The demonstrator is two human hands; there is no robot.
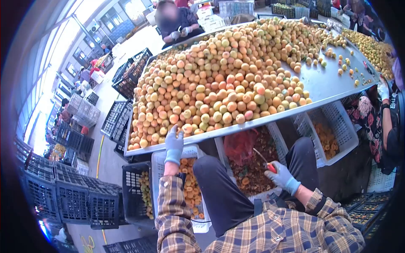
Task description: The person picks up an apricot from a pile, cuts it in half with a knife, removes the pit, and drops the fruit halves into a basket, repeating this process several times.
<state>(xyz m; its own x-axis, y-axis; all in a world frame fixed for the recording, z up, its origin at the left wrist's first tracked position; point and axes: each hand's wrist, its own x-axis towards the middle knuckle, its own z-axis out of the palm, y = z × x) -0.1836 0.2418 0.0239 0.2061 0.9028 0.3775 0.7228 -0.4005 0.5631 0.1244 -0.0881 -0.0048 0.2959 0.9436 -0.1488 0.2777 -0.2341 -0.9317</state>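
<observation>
My left hand (174,145), in a pale glove, is at the near edge of the metal table (219,134). Its fingers are apart and touch the front of a large heap of apricots (202,92). Over the crate between my knees, my right hand (282,176), gloved too, is closed around the red handle of a thin-bladed knife (262,157). The blade points up and left, above dark scraps (257,177) and a red mesh bag (240,145) in that crate.
Left of my knee, a white crate (202,217) holds halved apricots (192,189). Beside it stands a black crate (131,189) with greenish fruit. Another white crate (350,130) is under the table's right part. One person (179,23) works opposite, another hand (383,89) is at right.
</observation>
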